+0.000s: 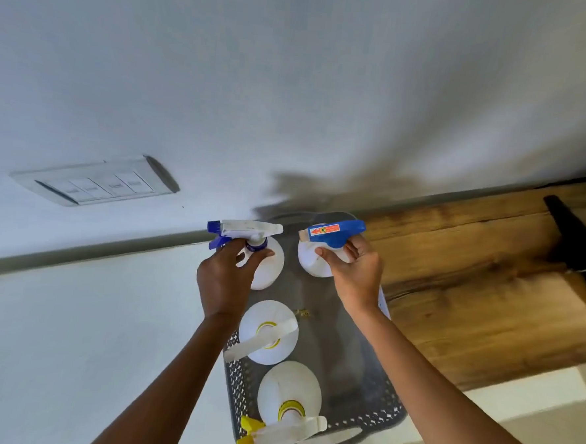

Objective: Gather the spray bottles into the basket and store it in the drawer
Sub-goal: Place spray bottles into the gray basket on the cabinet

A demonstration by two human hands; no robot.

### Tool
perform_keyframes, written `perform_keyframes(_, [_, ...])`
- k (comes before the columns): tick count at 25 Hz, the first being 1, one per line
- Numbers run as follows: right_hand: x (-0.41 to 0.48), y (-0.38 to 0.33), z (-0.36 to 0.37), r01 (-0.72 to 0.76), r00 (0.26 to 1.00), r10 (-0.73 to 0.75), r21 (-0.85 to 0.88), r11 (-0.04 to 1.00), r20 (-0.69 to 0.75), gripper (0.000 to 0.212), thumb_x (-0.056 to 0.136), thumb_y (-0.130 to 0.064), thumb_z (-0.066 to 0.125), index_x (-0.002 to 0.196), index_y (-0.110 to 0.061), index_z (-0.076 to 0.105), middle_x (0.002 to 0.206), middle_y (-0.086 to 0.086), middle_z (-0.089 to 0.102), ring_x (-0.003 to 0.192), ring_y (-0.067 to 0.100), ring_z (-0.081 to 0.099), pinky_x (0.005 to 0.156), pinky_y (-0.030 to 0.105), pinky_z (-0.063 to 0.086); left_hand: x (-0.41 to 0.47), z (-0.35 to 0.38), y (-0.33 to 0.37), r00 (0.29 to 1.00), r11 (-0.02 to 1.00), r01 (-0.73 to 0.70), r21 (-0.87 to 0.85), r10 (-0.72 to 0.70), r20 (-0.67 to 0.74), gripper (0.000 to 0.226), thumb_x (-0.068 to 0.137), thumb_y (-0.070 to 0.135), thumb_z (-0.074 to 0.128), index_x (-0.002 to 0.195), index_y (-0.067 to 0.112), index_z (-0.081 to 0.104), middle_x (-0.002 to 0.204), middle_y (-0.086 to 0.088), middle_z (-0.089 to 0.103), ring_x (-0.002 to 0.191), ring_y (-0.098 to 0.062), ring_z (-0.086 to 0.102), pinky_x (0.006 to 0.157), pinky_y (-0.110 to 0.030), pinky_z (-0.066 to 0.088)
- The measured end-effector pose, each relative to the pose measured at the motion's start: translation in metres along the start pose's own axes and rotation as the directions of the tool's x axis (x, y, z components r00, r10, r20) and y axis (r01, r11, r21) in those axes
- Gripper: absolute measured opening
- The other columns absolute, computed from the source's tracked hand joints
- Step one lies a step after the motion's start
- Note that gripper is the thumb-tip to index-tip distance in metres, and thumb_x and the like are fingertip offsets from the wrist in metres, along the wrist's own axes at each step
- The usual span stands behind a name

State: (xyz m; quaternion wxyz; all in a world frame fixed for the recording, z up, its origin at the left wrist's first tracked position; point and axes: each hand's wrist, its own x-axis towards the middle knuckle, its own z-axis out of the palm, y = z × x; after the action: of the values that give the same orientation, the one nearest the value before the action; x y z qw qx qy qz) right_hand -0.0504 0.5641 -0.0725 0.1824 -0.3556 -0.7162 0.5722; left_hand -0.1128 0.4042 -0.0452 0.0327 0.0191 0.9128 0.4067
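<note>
Currently each hand, left (228, 276) and right (354, 270), pinches a bottle neck above the basket (376, 412); loose grips could tip bottles (268, 332) standing below them.

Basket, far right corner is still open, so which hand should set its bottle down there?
Right, probably. The right hand holds the blue-capped bottle over the basket's bare right side; the left hand holds its bottle at the left.

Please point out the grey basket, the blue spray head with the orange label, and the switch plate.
grey basket (381, 417): head view, right wall.
blue spray head (344, 230): head view, top.
switch plate (95, 184): head view, middle.
</note>
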Motion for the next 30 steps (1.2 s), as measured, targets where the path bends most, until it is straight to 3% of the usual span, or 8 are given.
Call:
perform_keyframes(5, [0.000,0.000,0.001,0.037,0.999,-0.033,-0.103,0.994,0.042,0.037,0.071,-0.011,0.078,0.106,-0.007,0.065,0.104,0.012,0.071,0.098,0.026,0.066,0.088,0.042,0.054,-0.001,0.001,-0.006,0.997,0.998,-0.063,0.000,0.063,-0.034,0.018,0.075,0.030,0.072,0.087,0.018,0.069,0.085,-0.004,0.075,0.081,-0.021,0.071,0.066,-0.021,0.041])
perform_keyframes(11, [-0.005,-0.002,0.004,0.091,0.996,-0.087,-0.224,0.970,0.027,0.037,0.075,-0.017,0.076,0.109,-0.011,0.064,0.104,0.008,0.070,0.094,0.016,0.062,0.080,0.025,0.049,-0.019,0.001,-0.021,0.994,0.986,-0.107,0.124,0.104,0.037,0.030,0.085,0.028,0.061,0.109,0.010,0.062,0.104,-0.012,0.072,0.090,-0.032,0.070,0.069,-0.022,0.043])
perform_keyframes(14, [-0.005,-0.003,0.000,0.081,0.996,-0.073,-0.252,0.964,0.042,0.043,0.075,-0.017,0.076,0.114,-0.009,0.062,0.111,0.009,0.068,0.099,0.018,0.061,0.086,0.031,0.053,-0.022,-0.002,-0.025,0.993,0.993,-0.067,0.097,0.056,0.107,0.036,0.087,0.027,0.058,0.119,0.012,0.055,0.113,-0.012,0.069,0.097,-0.033,0.067,0.078,-0.029,0.047])
perform_keyframes(17, [-0.010,-0.007,-0.010,0.031,0.998,-0.016,-0.252,0.967,0.061,0.055,0.073,-0.017,0.077,0.123,-0.007,0.056,0.121,0.011,0.063,0.110,0.025,0.059,0.094,0.039,0.052,-0.028,-0.010,-0.023,0.993,0.991,-0.066,0.115,0.053,0.108,0.037,0.088,0.023,0.057,0.123,0.011,0.054,0.107,-0.017,0.070,0.093,-0.036,0.066,0.075,-0.029,0.045])
perform_keyframes(19, [-0.014,-0.017,-0.018,0.011,0.999,-0.002,-0.247,0.969,0.036,0.057,0.072,-0.014,0.078,0.123,-0.006,0.055,0.123,0.012,0.061,0.112,0.024,0.057,0.094,0.032,0.049,-0.031,-0.024,-0.019,0.997,0.991,-0.048,0.128,0.040,0.064,0.033,0.090,0.019,0.055,0.121,0.011,0.058,0.098,-0.022,0.071,0.087,-0.039,0.066,0.071,-0.031,0.045])
perform_keyframes(22, [-0.028,-0.033,-0.030,0.005,1.000,-0.005,-0.213,0.977,0.002,0.057,0.070,-0.011,0.079,0.121,-0.007,0.053,0.121,0.008,0.060,0.105,0.013,0.054,0.082,0.010,0.042,-0.045,-0.050,-0.013,0.999,0.985,-0.048,0.168,0.045,0.025,0.022,0.091,0.017,0.051,0.107,0.011,0.065,0.086,-0.020,0.073,0.073,-0.041,0.065,0.062,-0.030,0.041])
perform_keyframes(26, [-0.053,-0.059,-0.046,0.057,0.998,-0.060,-0.196,0.979,-0.008,0.058,0.072,-0.012,0.077,0.123,-0.007,0.050,0.123,0.009,0.057,0.111,0.019,0.053,0.091,0.026,0.045,-0.064,-0.089,0.007,0.995,0.983,-0.092,0.161,0.096,-0.013,0.019,0.091,0.018,0.052,0.102,0.012,0.065,0.089,-0.015,0.074,0.073,-0.037,0.067,0.063,-0.036,0.049])
perform_keyframes(30, [-0.085,-0.084,-0.070,0.067,0.996,-0.080,-0.229,0.971,-0.046,0.058,0.076,-0.019,0.075,0.127,-0.009,0.048,0.127,0.008,0.055,0.117,0.020,0.052,0.097,0.028,0.043,-0.083,-0.115,0.036,0.988,0.969,-0.143,0.204,0.128,0.085,0.028,0.094,0.027,0.045,0.117,0.018,0.059,0.114,-0.010,0.069,0.099,-0.031,0.065,0.078,-0.036,0.049])
